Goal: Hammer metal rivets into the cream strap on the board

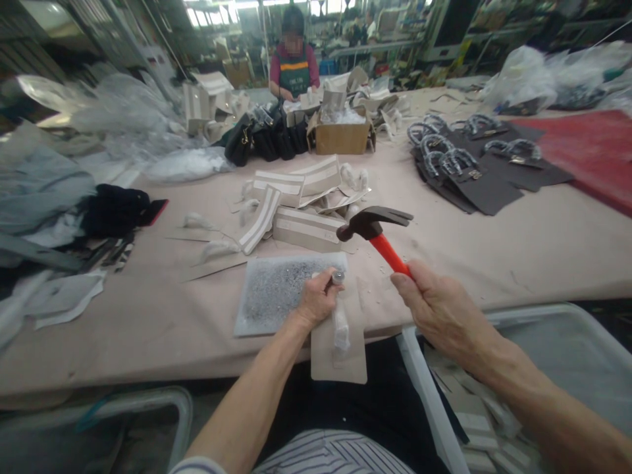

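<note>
A: State the condition of the right hand.

B: Its grip is wrapped tight around the orange handle of a hammer. The dark hammer head is raised above the bench, tilted up and to the left, clear of the surface.

A: And the left hand?

B: Its grip is pinched on a small metal punch, thumb and fingers pressed against it. The punch stands on a flat beige piece that lies at the near edge of the bench and overhangs it. A small clear plastic bag lies on that piece.

A: What lies beside it?

B: A grey speckled pad, touching the left hand on its left side. Behind the pad sit folded beige parts with white stripes.

A: Further off?

B: Dark flat panels with wrapped handles lie to the right, well apart. A cardboard box and black bags stand across the bench, where another person works. A grey bin stands under the right forearm.
</note>
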The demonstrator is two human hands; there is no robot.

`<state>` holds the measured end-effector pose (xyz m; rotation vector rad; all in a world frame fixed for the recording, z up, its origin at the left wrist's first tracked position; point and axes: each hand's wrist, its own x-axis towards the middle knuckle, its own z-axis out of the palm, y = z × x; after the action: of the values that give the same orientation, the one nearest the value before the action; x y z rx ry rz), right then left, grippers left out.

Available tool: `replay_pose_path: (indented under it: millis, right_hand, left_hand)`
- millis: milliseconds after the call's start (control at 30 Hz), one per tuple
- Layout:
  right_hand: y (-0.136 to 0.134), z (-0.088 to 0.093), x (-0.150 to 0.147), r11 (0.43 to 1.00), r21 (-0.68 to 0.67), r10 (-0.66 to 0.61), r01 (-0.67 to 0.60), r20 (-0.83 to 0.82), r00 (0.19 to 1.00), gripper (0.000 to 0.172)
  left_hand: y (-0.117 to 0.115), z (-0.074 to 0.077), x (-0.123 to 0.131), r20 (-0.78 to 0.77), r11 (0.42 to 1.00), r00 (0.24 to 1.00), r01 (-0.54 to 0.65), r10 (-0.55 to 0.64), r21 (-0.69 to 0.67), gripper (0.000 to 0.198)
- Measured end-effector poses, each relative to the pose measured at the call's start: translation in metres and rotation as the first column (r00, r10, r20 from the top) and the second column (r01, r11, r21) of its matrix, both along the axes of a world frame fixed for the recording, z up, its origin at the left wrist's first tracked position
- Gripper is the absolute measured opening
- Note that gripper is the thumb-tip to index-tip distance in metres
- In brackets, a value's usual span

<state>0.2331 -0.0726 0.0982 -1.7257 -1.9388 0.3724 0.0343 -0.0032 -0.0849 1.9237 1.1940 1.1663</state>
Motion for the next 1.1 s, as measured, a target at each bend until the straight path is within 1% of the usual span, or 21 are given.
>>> replay_pose_path:
  millis: [100,167,200,233,300,367,400,433,500,567,600,633,667,700,733,767,800,867,933,1000,1100]
  right_hand:
    - [-0.002,0.006,-0.002,0.988,0.147,-0.042,0.045,-0.023,0.999,0.029]
    - [-0.006,-0.004,-0.004,0.969,0.223,-0.099,0.107,-0.048,0.994,0.029]
    - [-0.008,-0.013,-0.004,0.966,0.227,-0.116,0.121,-0.039,0.993,0.028]
    - [-0.009,-0.023,-0.004,0.975,0.194,-0.108,0.106,0.000,0.994,0.027]
    - [-0.009,-0.042,-0.003,0.999,0.028,-0.019,0.016,0.142,0.990,0.024]
    - [-0.006,-0.048,0.000,0.986,-0.151,0.106,-0.068,0.261,0.960,0.021]
    - [-0.004,-0.045,0.001,0.981,-0.176,0.128,-0.080,0.283,0.951,0.021]
    - [-0.002,-0.039,0.002,0.987,-0.141,0.111,-0.074,0.276,0.955,0.022]
    - [0.000,-0.026,0.000,0.998,0.059,-0.020,0.009,0.177,0.984,0.024]
    - [0.000,-0.023,-0.003,0.952,0.270,-0.157,0.145,0.021,0.987,0.028]
    - [-0.001,-0.026,-0.004,0.939,0.305,-0.163,0.158,-0.009,0.987,0.030]
    - [-0.001,-0.031,-0.004,0.951,0.282,-0.135,0.126,0.014,0.991,0.031]
    - [-0.002,-0.038,-0.004,0.979,0.197,-0.070,0.053,0.080,0.994,0.030]
    - [-0.002,-0.044,-0.002,0.997,0.067,0.017,-0.029,0.167,0.986,0.030]
    - [-0.002,-0.049,0.000,0.993,-0.077,0.101,-0.085,0.246,0.964,0.029]
    - [0.000,-0.053,0.002,0.976,-0.195,0.152,-0.096,0.298,0.942,0.027]
    - [0.002,-0.055,0.005,0.961,-0.267,0.160,-0.072,0.325,0.932,0.026]
    - [0.008,-0.057,0.011,0.948,-0.319,0.108,-0.002,0.314,0.943,0.025]
    - [0.018,-0.064,0.018,0.935,-0.352,0.036,0.051,0.237,0.971,0.028]
    - [0.029,-0.081,0.026,0.912,-0.402,-0.008,0.085,0.189,0.982,0.032]
    - [0.043,-0.114,0.035,0.876,-0.450,-0.060,0.173,0.254,0.965,0.034]
  left_hand:
    - [0.000,-0.002,-0.001,-0.001,1.000,1.000,-0.002,0.002,-0.008,0.019]
    - [0.001,-0.001,0.000,0.007,1.000,1.000,-0.002,0.002,-0.009,0.015]
    - [0.001,0.000,0.000,0.015,1.000,1.000,0.002,-0.002,-0.007,0.013]
    - [0.001,0.002,0.001,0.028,1.000,1.000,0.005,-0.005,-0.006,0.013]
    - [0.000,0.004,0.002,0.049,1.000,0.999,0.010,-0.010,-0.010,0.015]
    - [0.000,0.004,0.002,0.052,1.000,0.999,0.009,-0.008,-0.016,0.017]
    - [0.001,0.003,0.002,0.048,1.000,0.999,0.005,-0.005,-0.019,0.017]
    - [0.001,0.002,0.002,0.043,1.000,0.999,0.001,0.000,-0.023,0.016]
    - [0.001,0.000,0.002,0.042,0.999,0.999,-0.005,0.007,-0.039,0.013]
    - [0.001,-0.002,0.002,0.044,0.998,0.999,-0.011,0.014,-0.058,0.014]
    - [0.001,-0.002,0.002,0.048,0.998,0.999,-0.014,0.018,-0.067,0.014]
    - [0.001,-0.002,0.002,0.052,0.997,0.998,-0.017,0.021,-0.076,0.015]
    - [0.001,-0.002,0.002,0.057,0.996,0.998,-0.019,0.024,-0.086,0.017]
    - [0.001,-0.001,0.002,0.061,0.995,0.998,-0.019,0.025,-0.097,0.019]
    - [0.001,-0.001,0.003,0.063,0.994,0.998,-0.017,0.024,-0.106,0.021]
    - [0.001,0.000,0.003,0.067,0.994,0.997,-0.015,0.022,-0.111,0.021]
    - [0.001,0.000,0.003,0.073,0.994,0.997,-0.010,0.018,-0.112,0.021]
    - [0.001,0.001,0.004,0.095,0.995,0.995,-0.004,0.014,-0.104,0.017]
    - [0.001,0.001,0.004,0.112,0.995,0.994,-0.002,0.013,-0.101,0.015]
    - [0.001,0.001,0.003,0.110,0.994,0.994,-0.003,0.015,-0.106,0.016]
    - [0.001,0.002,0.003,0.095,0.995,0.995,-0.008,0.018,-0.101,0.018]
